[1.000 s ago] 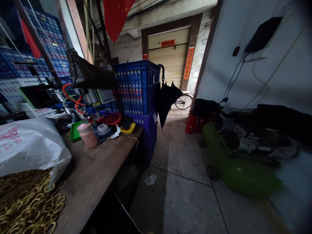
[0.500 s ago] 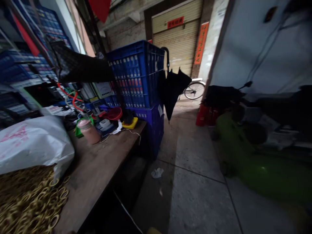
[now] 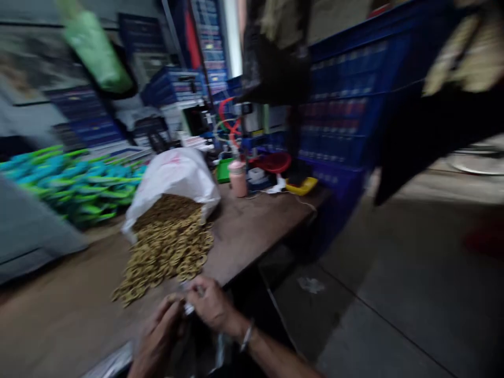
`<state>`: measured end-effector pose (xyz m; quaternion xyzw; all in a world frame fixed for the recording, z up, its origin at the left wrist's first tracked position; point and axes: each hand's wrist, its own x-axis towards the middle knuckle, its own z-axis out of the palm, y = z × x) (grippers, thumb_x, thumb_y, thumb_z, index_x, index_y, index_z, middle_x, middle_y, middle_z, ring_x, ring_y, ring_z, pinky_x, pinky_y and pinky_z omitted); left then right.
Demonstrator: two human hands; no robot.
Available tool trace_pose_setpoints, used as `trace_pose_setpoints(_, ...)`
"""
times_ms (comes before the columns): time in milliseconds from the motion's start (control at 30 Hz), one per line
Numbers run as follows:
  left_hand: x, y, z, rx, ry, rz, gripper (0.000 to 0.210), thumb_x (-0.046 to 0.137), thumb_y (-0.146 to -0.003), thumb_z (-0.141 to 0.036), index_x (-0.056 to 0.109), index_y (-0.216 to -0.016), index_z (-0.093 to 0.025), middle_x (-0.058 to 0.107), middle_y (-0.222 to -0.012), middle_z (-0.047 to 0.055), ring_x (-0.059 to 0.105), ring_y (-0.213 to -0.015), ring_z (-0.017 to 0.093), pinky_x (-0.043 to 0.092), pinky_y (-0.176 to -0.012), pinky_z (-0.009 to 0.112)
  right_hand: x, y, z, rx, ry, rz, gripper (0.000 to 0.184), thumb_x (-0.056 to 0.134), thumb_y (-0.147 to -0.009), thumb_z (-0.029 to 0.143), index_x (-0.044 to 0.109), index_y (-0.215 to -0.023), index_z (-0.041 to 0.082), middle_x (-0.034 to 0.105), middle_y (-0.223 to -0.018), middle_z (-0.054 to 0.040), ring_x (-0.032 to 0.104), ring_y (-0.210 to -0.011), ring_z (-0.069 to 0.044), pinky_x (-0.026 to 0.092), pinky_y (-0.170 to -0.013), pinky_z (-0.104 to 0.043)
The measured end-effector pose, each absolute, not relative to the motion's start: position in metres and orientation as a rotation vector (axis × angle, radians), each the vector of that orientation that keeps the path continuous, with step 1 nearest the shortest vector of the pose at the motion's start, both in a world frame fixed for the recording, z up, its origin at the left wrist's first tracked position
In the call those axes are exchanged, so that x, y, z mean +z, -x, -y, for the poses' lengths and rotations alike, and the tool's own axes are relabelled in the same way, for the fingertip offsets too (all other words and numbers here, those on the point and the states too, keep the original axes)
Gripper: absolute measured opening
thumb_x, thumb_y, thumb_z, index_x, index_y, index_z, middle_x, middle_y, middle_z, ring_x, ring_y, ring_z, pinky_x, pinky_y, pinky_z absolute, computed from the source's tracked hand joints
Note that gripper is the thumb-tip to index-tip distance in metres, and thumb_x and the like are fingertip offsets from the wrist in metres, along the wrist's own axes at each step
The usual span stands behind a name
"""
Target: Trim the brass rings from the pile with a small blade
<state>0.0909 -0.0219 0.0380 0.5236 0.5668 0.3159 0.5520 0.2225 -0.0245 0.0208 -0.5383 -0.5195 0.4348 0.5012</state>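
My left hand (image 3: 163, 328) and my right hand (image 3: 210, 302) are close together at the table's front edge, fingers bent and pinched. Between them shows a small pale, shiny bit (image 3: 189, 307), too blurred to name. Around my right wrist is a silvery bracelet (image 3: 247, 336). Just beyond both hands, a heap of tan rings (image 3: 169, 254) spills out of a white sack (image 3: 177, 170) onto the brown table (image 3: 244, 231). Below my left hand lies a clear, shiny plastic sheet or bag (image 3: 112, 362).
A pink bottle (image 3: 238, 179), a red dish (image 3: 275, 162) and a yellow tray (image 3: 302, 186) stand at the table's far end. Bright green and blue pieces (image 3: 90, 181) are piled on the left. Blue crates (image 3: 338, 105) and a dark umbrella (image 3: 429, 136) are on the right.
The view has swung left and down, so the table, sack and ring heap now sit nearer the middle. Both hands have come into view at the bottom.
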Motion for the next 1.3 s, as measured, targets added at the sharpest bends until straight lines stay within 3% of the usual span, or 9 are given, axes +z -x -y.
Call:
trace_pose_setpoints(100,0.034,-0.083,0.020,0.831,-1.054,-1.190,0.030,0.055,-0.070,-0.047,0.048,-0.072,-0.019,0.043,-0.048,-0.008,0.033,-0.036,0.005,0.027,-0.035,0.016,0.021,-0.214,0.019,1.038,1.298,1.362,0.010,0.046,-0.075,0.024,0.051,-0.069,0.018,0.042,-0.059,0.0068,0.041,-0.058,-0.007,0.033,-0.056,-0.017)
trace_pose_setpoints(333,0.036,-0.064,0.026,0.900,-0.960,-1.182,0.029,0.052,-0.072,-0.046,0.047,-0.068,-0.018,0.044,-0.046,-0.007,0.037,-0.036,0.006,0.031,-0.036,0.017,0.018,-0.193,0.010,1.055,1.354,1.555,0.020,0.046,-0.076,0.034,0.045,-0.064,0.019,0.042,-0.059,0.0058,0.041,-0.059,-0.009,0.034,-0.059,-0.020)
trace_pose_setpoints(767,0.015,-0.042,0.028,0.926,-0.816,-1.075,0.030,0.053,-0.073,-0.046,0.047,-0.069,-0.017,0.044,-0.044,-0.006,0.035,-0.035,0.005,0.030,-0.036,0.016,0.017,-0.176,-0.004,1.264,1.320,1.600,0.025,0.039,-0.079,0.039,0.049,-0.068,0.018,0.045,-0.055,0.0049,0.042,-0.054,-0.010,0.034,-0.054,-0.020)
trace_pose_setpoints(967,0.021,-0.044,0.023,0.950,-0.774,-1.088,0.031,0.052,-0.074,-0.047,0.046,-0.069,-0.018,0.043,-0.043,-0.007,0.034,-0.035,0.005,0.028,-0.036,0.016,0.010,-0.186,-0.001,0.925,1.438,1.893,0.016,0.036,-0.077,0.021,0.052,-0.077,0.019,0.055,-0.063,0.0002,0.051,-0.060,-0.013,0.035,-0.059,-0.022)
trace_pose_setpoints(1067,0.021,-0.044,0.020,0.968,-0.747,-1.123,0.031,0.055,-0.072,-0.047,0.045,-0.071,-0.018,0.046,-0.049,-0.006,0.036,-0.037,0.004,0.030,-0.038,0.016,0.012,-0.184,0.002,0.896,1.466,2.070,0.023,0.034,-0.072,0.011,0.053,-0.082,0.020,0.060,-0.070,-0.0016,0.056,-0.066,-0.014,0.035,-0.061,-0.022)
trace_pose_setpoints(1300,0.021,-0.044,0.019,0.966,-0.792,-1.124,0.027,0.052,-0.075,-0.044,0.045,-0.072,-0.018,0.044,-0.045,-0.007,0.036,-0.036,0.005,0.031,-0.040,0.016,0.014,-0.178,0.001,0.834,1.541,2.198,0.025,0.033,-0.069,0.008,0.051,-0.083,0.020,0.063,-0.073,-0.0024,0.057,-0.066,-0.015,0.034,-0.060,-0.021)
